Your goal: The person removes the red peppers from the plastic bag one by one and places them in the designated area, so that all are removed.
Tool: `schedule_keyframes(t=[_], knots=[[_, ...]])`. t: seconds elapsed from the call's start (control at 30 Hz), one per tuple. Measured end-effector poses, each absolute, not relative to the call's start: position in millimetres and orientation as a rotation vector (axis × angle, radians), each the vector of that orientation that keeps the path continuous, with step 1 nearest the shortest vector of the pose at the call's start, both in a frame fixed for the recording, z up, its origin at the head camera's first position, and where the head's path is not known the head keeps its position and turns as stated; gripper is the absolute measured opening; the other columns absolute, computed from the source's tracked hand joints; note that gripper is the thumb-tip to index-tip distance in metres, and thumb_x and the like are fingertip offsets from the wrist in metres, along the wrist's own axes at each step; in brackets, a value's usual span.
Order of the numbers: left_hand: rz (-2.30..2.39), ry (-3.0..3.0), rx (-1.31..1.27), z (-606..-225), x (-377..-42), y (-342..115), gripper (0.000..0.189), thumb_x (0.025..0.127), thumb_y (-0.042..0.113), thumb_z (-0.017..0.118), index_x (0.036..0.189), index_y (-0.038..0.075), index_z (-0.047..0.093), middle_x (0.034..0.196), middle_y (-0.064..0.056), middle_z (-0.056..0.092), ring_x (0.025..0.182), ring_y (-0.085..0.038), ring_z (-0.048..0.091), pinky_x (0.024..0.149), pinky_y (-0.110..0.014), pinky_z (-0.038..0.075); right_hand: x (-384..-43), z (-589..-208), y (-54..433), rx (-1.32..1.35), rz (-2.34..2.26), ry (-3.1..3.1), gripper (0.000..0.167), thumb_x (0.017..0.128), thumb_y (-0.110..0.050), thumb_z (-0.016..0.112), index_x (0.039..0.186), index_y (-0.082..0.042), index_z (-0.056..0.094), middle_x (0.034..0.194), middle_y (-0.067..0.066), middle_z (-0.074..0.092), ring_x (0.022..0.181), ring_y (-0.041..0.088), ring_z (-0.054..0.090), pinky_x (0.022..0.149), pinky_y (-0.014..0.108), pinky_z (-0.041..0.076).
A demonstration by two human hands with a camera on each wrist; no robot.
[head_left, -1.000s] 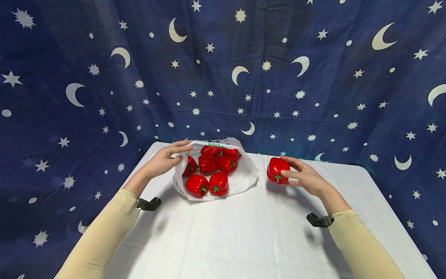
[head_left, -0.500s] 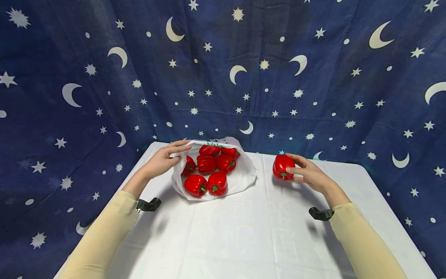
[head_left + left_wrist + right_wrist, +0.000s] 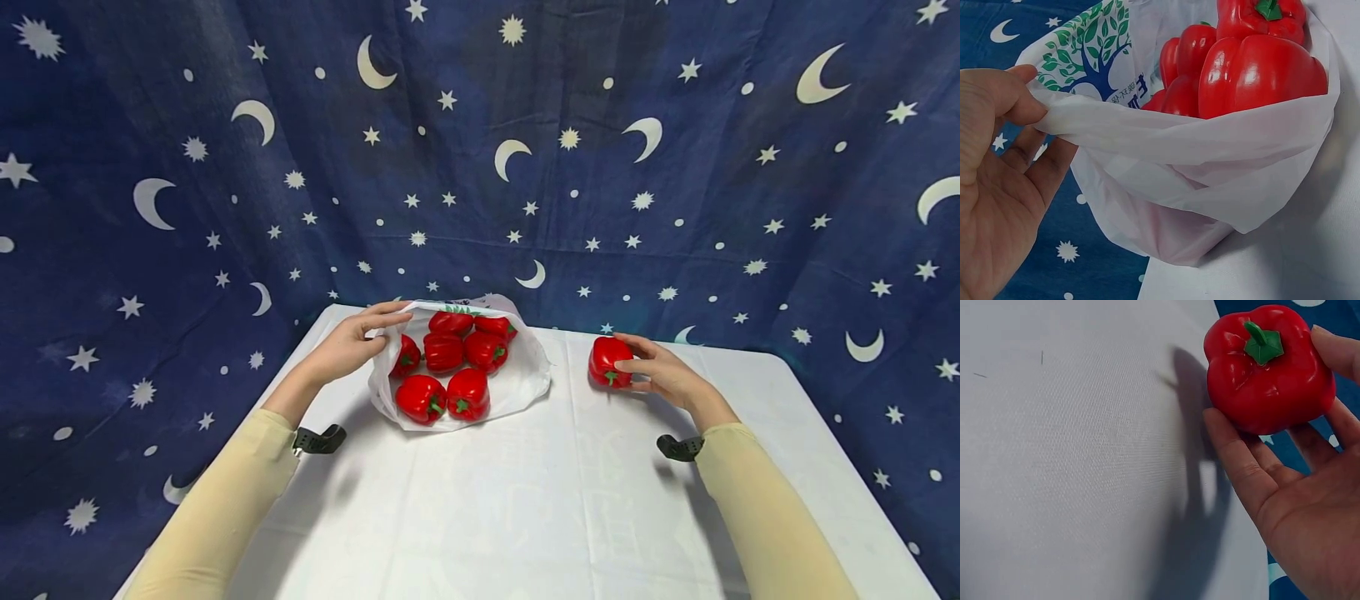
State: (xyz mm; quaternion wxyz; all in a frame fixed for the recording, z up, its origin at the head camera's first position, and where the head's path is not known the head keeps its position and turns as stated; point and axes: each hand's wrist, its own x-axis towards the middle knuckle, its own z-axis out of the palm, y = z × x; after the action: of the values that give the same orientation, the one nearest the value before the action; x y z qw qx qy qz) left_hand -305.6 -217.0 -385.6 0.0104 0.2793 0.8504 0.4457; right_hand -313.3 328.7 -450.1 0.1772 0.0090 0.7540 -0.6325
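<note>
A white plastic bag [image 3: 525,392] lies with its mouth wide, and several red bell peppers [image 3: 444,353] with green stems sit inside. My left hand [image 3: 348,343] pinches the bag's left rim between thumb and fingers; in the left wrist view the rim [image 3: 1060,115] is drawn out toward that hand [image 3: 1007,169]. To the right of the bag, my right hand [image 3: 667,373] holds a single red bell pepper [image 3: 609,362], stem toward me. The right wrist view has this pepper [image 3: 1266,372] between the thumb and the other fingers.
A white cloth covers the table [image 3: 495,508]. Behind it and along the sides hangs a dark blue curtain [image 3: 465,167] with moons and stars. A green and blue tree print [image 3: 1088,56] marks the bag. Each wrist wears a black strap [image 3: 321,439].
My right hand has carried its pepper a little to the right, away from the bag, then slightly lower. The left hand and the bag have stayed in place.
</note>
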Motion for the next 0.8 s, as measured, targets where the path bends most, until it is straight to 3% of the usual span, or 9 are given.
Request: schedule_keyframes(t=[0.2, 0.5, 0.8], knots=[[1.399, 2.641, 0.895, -385.6, -305.5, -218.2, 0.047, 0.101, -0.002, 0.05, 0.144, 0.014, 0.061, 0.16, 0.002, 0.039, 0.15, -0.02, 0.029, 0.085, -0.041, 0.04, -320.8, -456.3, 325.3, 0.058, -1.783, 2.129, 0.087, 0.095, -0.018, 0.073, 0.165, -0.016, 0.021, 0.165, 0.021, 0.015, 0.144, 0.046, 0.027, 0.105, 0.054, 0.045], [1.392, 2.645, 0.913, -384.1, -306.2, -217.5, 0.048, 0.101, -0.003, 0.049, 0.144, 0.013, 0.061, 0.16, 0.001, 0.04, 0.151, -0.021, 0.028, 0.106, -0.049, 0.039, -329.0, -458.9, 321.7, 0.081, -1.756, 2.138, 0.088, 0.094, -0.017, 0.073, 0.165, -0.016, 0.02, 0.165, 0.021, 0.016, 0.144, 0.045, 0.027, 0.105, 0.052, 0.045], [1.414, 2.633, 0.904, -386.0, -307.6, -217.8, 0.048, 0.1, -0.003, 0.05, 0.144, 0.013, 0.061, 0.16, 0.001, 0.04, 0.151, -0.021, 0.027, 0.108, -0.052, 0.036, -329.9, -458.8, 318.6, 0.067, -1.733, 2.157, 0.089, 0.094, -0.019, 0.074, 0.165, -0.016, 0.02, 0.164, 0.021, 0.019, 0.143, 0.044, 0.03, 0.107, 0.052, 0.044]])
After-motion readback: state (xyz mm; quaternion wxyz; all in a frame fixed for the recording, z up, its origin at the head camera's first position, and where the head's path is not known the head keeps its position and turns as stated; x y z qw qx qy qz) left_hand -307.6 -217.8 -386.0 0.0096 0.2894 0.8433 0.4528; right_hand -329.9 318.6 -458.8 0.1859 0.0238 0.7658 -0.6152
